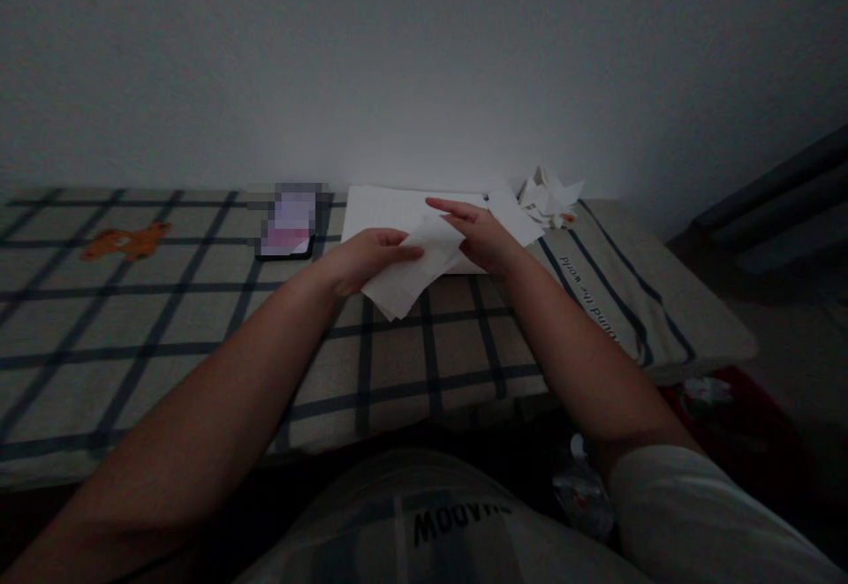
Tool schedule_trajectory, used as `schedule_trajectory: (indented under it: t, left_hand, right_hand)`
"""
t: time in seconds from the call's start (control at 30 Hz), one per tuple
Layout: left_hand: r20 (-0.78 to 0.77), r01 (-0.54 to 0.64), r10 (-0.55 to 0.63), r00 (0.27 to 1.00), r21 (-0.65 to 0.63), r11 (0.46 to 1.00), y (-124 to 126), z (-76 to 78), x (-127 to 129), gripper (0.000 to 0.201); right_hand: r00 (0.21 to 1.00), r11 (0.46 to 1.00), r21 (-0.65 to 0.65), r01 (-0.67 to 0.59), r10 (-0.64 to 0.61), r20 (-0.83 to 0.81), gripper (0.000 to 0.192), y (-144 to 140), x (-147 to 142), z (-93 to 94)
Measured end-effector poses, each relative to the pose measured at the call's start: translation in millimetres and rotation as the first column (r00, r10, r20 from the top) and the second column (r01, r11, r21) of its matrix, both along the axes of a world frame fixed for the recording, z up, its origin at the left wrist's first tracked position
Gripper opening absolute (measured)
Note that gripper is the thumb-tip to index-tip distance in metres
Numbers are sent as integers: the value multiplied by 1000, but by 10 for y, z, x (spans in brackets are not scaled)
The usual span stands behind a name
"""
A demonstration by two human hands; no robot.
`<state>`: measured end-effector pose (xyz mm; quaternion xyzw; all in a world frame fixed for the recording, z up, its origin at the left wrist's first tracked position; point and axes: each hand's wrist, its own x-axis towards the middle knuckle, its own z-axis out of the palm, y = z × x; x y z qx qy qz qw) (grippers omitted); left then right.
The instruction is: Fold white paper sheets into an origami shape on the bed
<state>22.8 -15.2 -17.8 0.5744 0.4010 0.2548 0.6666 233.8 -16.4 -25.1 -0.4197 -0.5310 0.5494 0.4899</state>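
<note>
Both hands meet over the far middle of the bed, sharing one white paper sheet [414, 275]. Left hand [367, 259] pinches the sheet's left edge, thumb on top and fingers curled under it, so its grip is narrow and closed on the paper. Right hand [480, 235] lies at the sheet's upper right end, fingers stretched flat and pointing left across the top; whether the thumb clamps from below cannot be told. The sheet's long axis runs diagonally, from its near-left corner hanging over the checked bedcover [199, 319] up toward the right hand. It lies directly between the two hands, about equally close to each.

Just behind them, flat sheets of white paper [384, 208] lie against the far edge by the wall. Crumpled paper scraps [548, 195] sit at the far right corner. A phone [290, 229] rests left of the flat sheets.
</note>
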Motion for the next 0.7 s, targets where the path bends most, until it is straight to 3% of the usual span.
schedule_trajectory:
  t: [0.13,0.23,0.33,0.47,0.7]
  left_hand:
    - [134,-165,154,979,78,983,49,-27,21,26]
    - [180,-279,247,952,179,944,80,-74,43,32]
    - [162,-268,237,958,209,940,72,-114,70,36]
    - [130,-182,163,978,150,972,31,-112,99,33]
    - [124,-282,268,955,113,953,48,-85,91,31]
  right_hand:
    - [995,992,-75,103,-104,-7,39,32,-20,39]
    - [995,988,-121,92,-87,42,49,35,-50,36]
    - [996,996,-65,57,-52,74,46,28,-63,1]
    - [997,1000,-6,29,-29,76,37,29,-34,-45]
    - [976,994,10,-109,105,191,29,-5,-24,-33]
